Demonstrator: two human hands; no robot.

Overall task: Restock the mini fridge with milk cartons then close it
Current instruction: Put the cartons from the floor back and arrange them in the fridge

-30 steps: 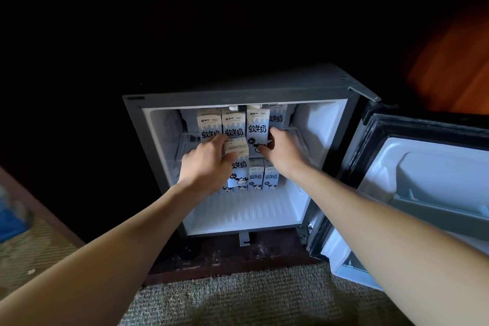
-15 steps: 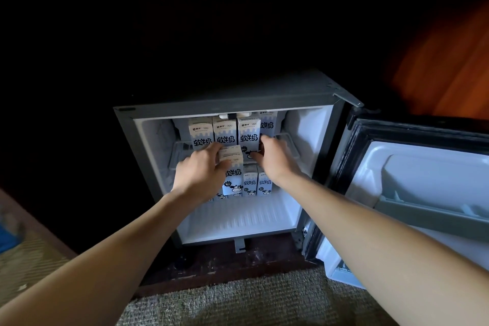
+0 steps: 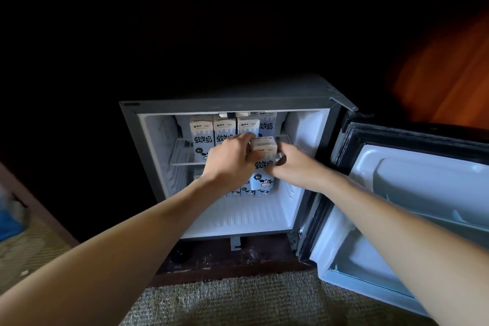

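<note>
1. Cabinet. One mini fridge (image 3: 227,103) stands on a dark base with its door (image 3: 412,193) swung fully open to the right. One wire shelf (image 3: 182,152) divides the interior into an upper and a lower level.

2. Stock count.
- Upper level: four upper-row cartons (image 3: 201,131) stand upright side by side at the back of the shelf. The rightmost one is partly covered.
- Lower level: three lower-row cartons (image 3: 262,192) show only their bottom edges below the hands. Whether more stand behind the left wrist cannot be told.
- In hand: one held carton (image 3: 262,167), upright, in front of the shelf's front edge in the right half of the opening.

3. Markings. Each carton is white and pale blue. The large characters read "软牛奶". A cartoon cow is printed beneath them. The top band carries a small logo, too small to read, beside a five-ring mark.

4. Hands.
- The left hand (image 3: 230,164) grips the held carton at its upper left, with the fingers curled over the top face.
- The right hand (image 3: 296,169) holds the carton's right side, with curled fingers and the thumb at the front edge.

5. Surroundings. One carpet (image 3: 225,299) lies in front of the base.
</note>
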